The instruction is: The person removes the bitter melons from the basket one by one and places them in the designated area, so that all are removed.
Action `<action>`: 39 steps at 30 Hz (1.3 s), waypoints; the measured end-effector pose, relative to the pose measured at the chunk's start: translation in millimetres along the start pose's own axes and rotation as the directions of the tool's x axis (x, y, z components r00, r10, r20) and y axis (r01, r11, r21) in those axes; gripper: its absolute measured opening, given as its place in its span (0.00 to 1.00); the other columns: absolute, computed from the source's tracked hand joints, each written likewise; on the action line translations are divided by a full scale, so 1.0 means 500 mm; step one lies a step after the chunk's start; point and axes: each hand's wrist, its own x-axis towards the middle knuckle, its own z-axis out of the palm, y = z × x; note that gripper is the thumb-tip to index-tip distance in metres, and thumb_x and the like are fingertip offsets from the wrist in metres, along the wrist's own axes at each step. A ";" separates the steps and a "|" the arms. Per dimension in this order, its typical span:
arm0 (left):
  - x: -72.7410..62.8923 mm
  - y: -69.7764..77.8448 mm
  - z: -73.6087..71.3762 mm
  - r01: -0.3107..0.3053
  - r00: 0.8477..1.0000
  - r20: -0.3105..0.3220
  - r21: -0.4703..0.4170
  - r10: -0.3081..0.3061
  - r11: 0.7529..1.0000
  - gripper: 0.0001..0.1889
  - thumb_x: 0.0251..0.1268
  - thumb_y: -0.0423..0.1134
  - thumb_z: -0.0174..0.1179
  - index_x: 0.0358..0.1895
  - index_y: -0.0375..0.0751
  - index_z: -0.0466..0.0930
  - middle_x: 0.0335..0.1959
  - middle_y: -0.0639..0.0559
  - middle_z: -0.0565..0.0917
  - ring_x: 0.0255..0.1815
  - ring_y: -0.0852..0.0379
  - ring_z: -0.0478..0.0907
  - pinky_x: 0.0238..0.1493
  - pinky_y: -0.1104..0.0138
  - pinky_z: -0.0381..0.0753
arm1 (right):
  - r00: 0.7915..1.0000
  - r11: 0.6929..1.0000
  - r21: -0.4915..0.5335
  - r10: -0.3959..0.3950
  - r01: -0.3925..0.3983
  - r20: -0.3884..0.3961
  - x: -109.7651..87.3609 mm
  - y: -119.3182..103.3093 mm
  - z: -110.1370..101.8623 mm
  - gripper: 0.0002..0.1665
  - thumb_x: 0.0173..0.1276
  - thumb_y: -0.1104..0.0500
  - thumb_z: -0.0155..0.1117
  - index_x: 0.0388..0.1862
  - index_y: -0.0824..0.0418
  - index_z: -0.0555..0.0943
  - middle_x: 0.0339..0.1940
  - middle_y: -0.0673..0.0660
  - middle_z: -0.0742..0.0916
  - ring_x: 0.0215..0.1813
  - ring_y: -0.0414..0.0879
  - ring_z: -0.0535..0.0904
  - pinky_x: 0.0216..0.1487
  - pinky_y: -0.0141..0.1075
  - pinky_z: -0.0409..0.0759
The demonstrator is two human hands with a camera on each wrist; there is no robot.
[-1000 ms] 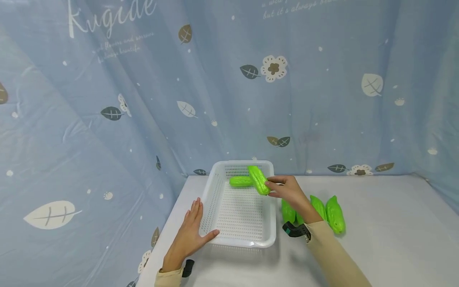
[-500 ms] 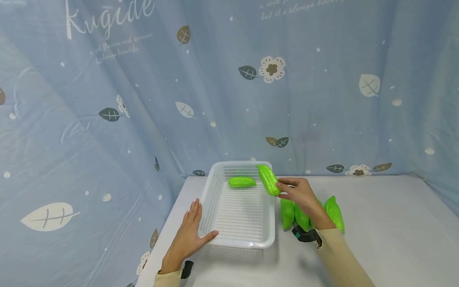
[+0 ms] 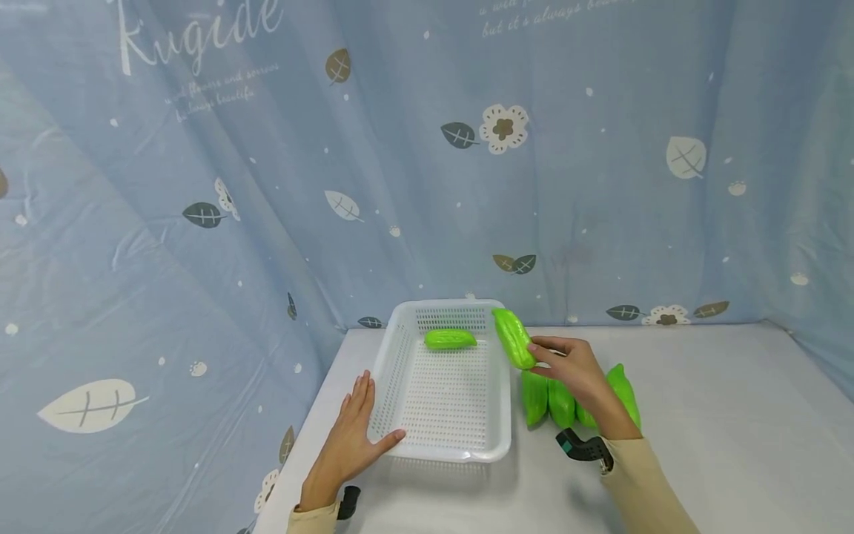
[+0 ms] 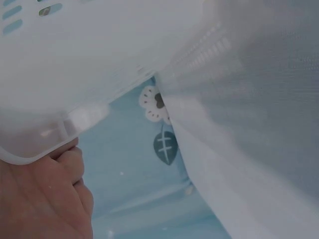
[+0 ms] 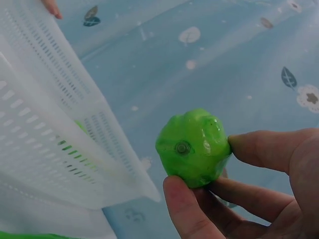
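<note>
My right hand (image 3: 579, 374) pinches a shiny green toy bitter melon (image 3: 514, 339) by its near end, between thumb and fingers. The melon is tilted over the right rim of a white perforated basket (image 3: 447, 408). In the right wrist view its blunt end (image 5: 192, 149) faces the camera. Another green bitter melon (image 3: 450, 339) lies crosswise at the far end inside the basket. My left hand (image 3: 350, 437) rests against the basket's left side, fingers straight and thumb over the near left corner. The left wrist view shows that hand (image 4: 47, 194) close under the basket's rim.
Several more green bitter melons (image 3: 534, 399) lie side by side on the white table (image 3: 720, 430), right of the basket and partly behind my right forearm. A blue curtain (image 3: 414, 170) with leaf and flower prints hangs behind and at the left.
My right hand has moved to the right with the bitter melon, from above the basket's inside to over its right rim. The left hand has stayed in place.
</note>
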 end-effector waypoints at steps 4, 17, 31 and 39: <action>0.000 -0.001 0.001 -0.002 1.000 0.002 -0.008 0.002 1.000 0.61 0.59 0.70 0.65 0.83 0.32 0.47 0.88 0.44 0.44 0.87 0.38 0.45 0.82 0.37 0.54 | 1.000 1.000 0.018 -0.013 0.013 -0.006 -0.010 0.000 -0.011 0.34 0.79 0.52 0.62 0.74 0.72 0.71 0.74 0.73 0.75 0.53 0.36 0.86 0.58 0.39 0.88; -0.011 0.003 0.006 0.006 1.000 -0.020 -0.021 -0.006 1.000 0.60 0.58 0.68 0.67 0.83 0.34 0.49 0.88 0.46 0.46 0.88 0.40 0.47 0.88 0.57 0.36 | 0.999 1.000 0.004 -0.008 0.009 -0.045 -0.057 0.016 -0.041 0.37 0.79 0.49 0.61 0.76 0.71 0.69 0.76 0.72 0.72 0.48 0.25 0.83 0.58 0.37 0.88; -0.003 0.004 0.004 0.037 0.999 -0.003 -0.058 -0.037 0.998 0.60 0.58 0.68 0.67 0.84 0.36 0.47 0.88 0.48 0.44 0.88 0.40 0.44 0.85 0.68 0.26 | 0.995 0.998 0.003 -0.061 0.061 -0.083 -0.078 0.010 -0.089 0.37 0.80 0.50 0.60 0.76 0.73 0.68 0.76 0.74 0.71 0.48 0.23 0.83 0.54 0.33 0.88; 0.000 0.008 0.005 0.020 1.000 -0.016 -0.048 -0.020 0.999 0.60 0.58 0.68 0.67 0.83 0.33 0.49 0.87 0.43 0.48 0.87 0.37 0.46 0.72 0.85 0.16 | 0.992 0.999 -0.019 -0.048 0.046 -0.117 -0.073 0.029 -0.123 0.38 0.79 0.48 0.61 0.76 0.73 0.68 0.66 0.58 0.79 0.47 0.23 0.84 0.54 0.34 0.88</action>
